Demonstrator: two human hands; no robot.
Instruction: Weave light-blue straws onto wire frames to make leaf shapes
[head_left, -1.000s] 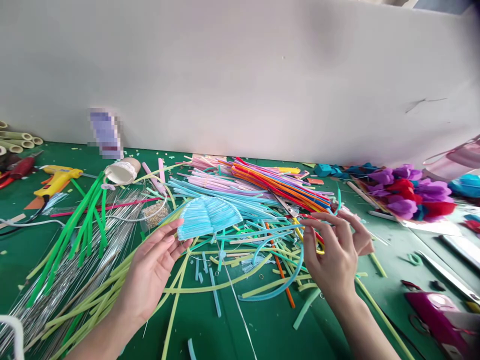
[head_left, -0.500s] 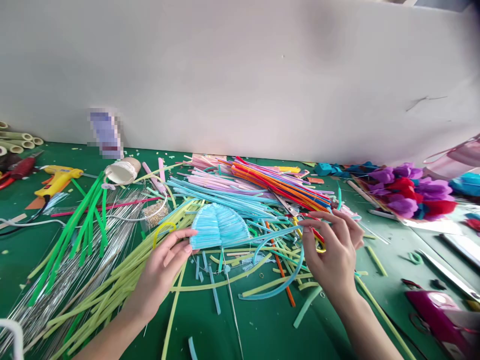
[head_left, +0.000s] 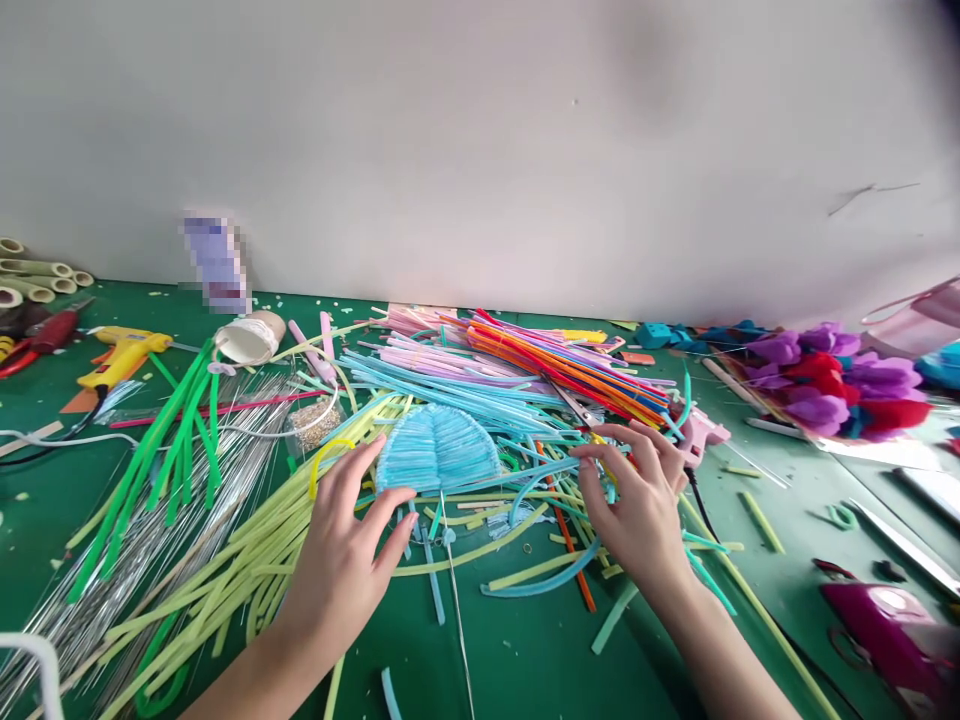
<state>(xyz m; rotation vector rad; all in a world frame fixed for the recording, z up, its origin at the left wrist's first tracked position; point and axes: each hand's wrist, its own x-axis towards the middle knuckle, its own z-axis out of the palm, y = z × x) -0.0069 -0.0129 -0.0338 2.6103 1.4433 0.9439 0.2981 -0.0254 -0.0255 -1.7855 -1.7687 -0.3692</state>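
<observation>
A light-blue fan-shaped piece of pipe cleaners (head_left: 437, 450) is at the middle, with a thin metal wire stem (head_left: 460, 620) running down from it. My left hand (head_left: 349, 540) is at its left edge, fingers spread, one fingertip overlapping the lower left edge. Whether that fingertip bears the piece's weight I cannot tell. My right hand (head_left: 637, 495) pinches a light-blue pipe cleaner (head_left: 541, 468) that stretches leftward to the fan's lower right corner. Scissors (head_left: 574, 402) lie partly hidden behind my right hand.
Bundled colourful pipe cleaners (head_left: 555, 360) lie behind the fan, yellow-green ones (head_left: 247, 560) to the left beside metal wires (head_left: 217, 470). A yellow glue gun (head_left: 124, 358) is at far left, a pink one (head_left: 701, 430) right. Purple and red flowers (head_left: 832, 380) and a magenta device (head_left: 885, 630) are further right.
My left hand has let go of the fan's left end and spread its fingers. My right hand has shifted slightly left, still pinching the blue pipe cleaner.
</observation>
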